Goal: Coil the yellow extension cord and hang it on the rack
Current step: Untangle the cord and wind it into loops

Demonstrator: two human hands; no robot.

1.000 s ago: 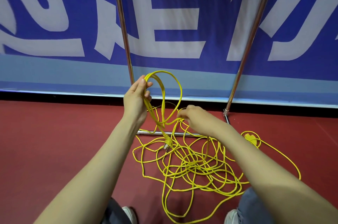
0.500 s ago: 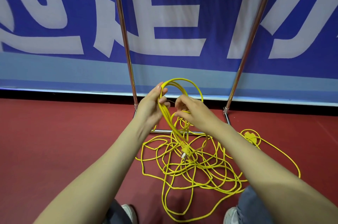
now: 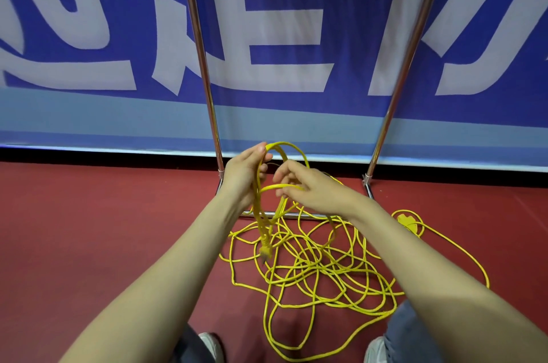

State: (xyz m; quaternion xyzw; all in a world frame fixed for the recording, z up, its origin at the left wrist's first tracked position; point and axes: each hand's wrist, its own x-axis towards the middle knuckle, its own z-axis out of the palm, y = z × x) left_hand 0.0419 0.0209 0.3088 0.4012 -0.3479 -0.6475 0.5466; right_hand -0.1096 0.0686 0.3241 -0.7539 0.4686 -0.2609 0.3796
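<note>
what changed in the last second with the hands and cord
The left hand moved right, still gripping loops of the cord. The right hand came left toward it, pinching a fresh strand. The hanging plug sank lower. The floor tangle, socket end and rack stayed put.

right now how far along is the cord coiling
Early. Done: a few loops of the yellow extension cord gathered in the left hand, plug dangling. In hand: the right hand pinches a strand for the next loop. Left: most of the cord lies tangled on the floor, and nothing hangs on the rack.
</note>
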